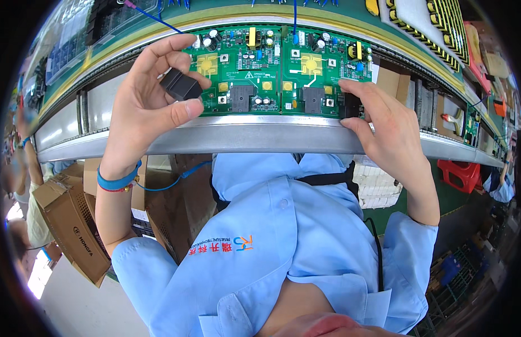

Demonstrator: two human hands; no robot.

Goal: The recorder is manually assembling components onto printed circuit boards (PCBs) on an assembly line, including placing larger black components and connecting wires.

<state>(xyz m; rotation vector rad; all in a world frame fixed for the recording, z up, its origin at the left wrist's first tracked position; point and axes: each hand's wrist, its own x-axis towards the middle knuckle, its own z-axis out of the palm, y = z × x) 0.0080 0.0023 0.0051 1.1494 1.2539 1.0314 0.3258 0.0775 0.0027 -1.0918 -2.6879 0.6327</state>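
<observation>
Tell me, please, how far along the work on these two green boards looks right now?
Both green circuit boards on the conveyor rail already carry many parts: capacitors, yellow pads, black blocks. In hand: the left hand holds a loose black block above the left board, and the right hand presses another black part at the right board's lower corner. Left: seating the block held by the left hand.

Cardboard boxes (69, 224) stand below; a red stool (460, 174) sits right.
</observation>
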